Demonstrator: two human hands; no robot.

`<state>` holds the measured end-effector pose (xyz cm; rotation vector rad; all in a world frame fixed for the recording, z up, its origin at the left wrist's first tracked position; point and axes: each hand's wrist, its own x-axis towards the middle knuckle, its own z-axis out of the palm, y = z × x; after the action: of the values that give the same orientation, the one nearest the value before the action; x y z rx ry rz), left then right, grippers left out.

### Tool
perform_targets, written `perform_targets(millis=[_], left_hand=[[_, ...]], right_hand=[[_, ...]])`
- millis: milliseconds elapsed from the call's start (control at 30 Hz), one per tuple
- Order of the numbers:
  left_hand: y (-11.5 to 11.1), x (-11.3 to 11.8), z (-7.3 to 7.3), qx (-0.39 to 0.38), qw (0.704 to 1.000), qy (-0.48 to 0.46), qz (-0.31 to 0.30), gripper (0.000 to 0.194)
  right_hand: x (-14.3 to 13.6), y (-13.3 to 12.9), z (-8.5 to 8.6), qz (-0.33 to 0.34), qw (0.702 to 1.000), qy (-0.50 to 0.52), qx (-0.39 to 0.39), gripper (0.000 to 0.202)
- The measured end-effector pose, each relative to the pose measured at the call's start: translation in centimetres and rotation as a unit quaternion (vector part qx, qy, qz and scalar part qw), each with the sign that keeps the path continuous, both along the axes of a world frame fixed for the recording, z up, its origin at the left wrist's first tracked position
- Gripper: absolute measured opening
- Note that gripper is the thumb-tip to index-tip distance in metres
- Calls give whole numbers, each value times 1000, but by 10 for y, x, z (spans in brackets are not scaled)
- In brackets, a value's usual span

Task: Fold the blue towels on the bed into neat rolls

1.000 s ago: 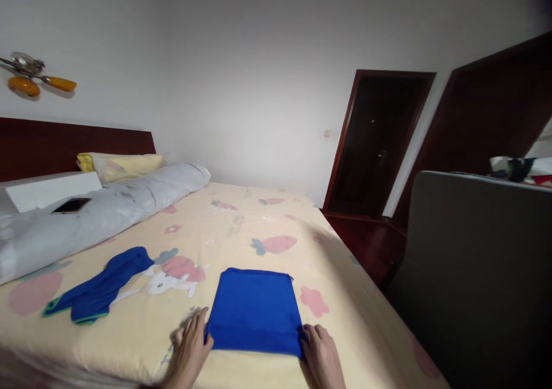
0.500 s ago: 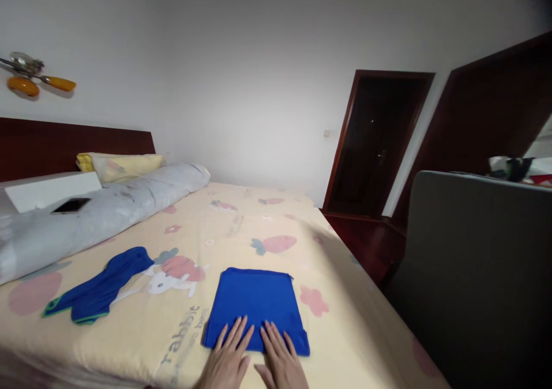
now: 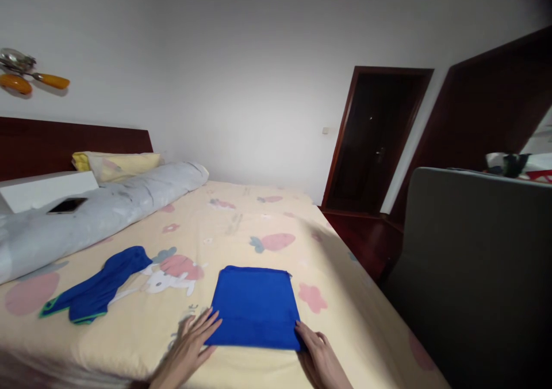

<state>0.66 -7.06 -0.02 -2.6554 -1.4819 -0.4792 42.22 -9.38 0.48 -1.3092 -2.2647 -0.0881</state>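
A blue piece of clothing (image 3: 256,302), folded into a flat near-square, lies on the bed in front of me. My left hand (image 3: 192,343) rests at its near left edge, fingers stretched out and the fingertips on the fabric. At the near right corner, my right hand (image 3: 319,349) touches the edge with extended, slightly bent fingers; its thumb is mostly hidden. Off to the left, a second blue garment (image 3: 101,285) with green trim lies loosely bunched on the sheet, apart from both hands.
The bed sheet (image 3: 259,216) is cream with printed carrots and a rabbit. A grey rolled quilt (image 3: 142,190) with a phone (image 3: 68,205) on it lies at left, near a white box (image 3: 49,189) and yellow pillow (image 3: 125,166). A dark grey chair back (image 3: 466,262) stands right of the bed.
Both hands have moved apart from the middle of the near edge to the left and right sides of the folded clothing. Its near strip now looks flatter and straighter.
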Motion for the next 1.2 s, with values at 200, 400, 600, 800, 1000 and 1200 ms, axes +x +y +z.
perform_targets(millis=[200, 400, 600, 800, 1000, 1200], left_hand=[[12, -9, -5, 80, 996, -15, -24, 62], [5, 0, 12, 47, 990, -131, 30, 45], [3, 10, 19, -48, 961, -242, 123, 27], [14, 31, 18, -87, 947, -148, 273, 31], [11, 53, 8, 54, 967, -70, 239, 53], [-2, 106, 0, 75, 997, -28, 5, 73]], right_hand=[[-3, 10, 0, -16, 996, 74, 53, 30], [-12, 2, 14, -26, 983, 161, -85, 22], [-13, 4, 20, -70, 953, 249, -160, 28], [-12, 29, 1, -130, 963, 210, -105, 35], [-34, 29, 2, -149, 981, 119, 27, 37], [-89, 15, 13, 65, 998, 5, -7, 53]])
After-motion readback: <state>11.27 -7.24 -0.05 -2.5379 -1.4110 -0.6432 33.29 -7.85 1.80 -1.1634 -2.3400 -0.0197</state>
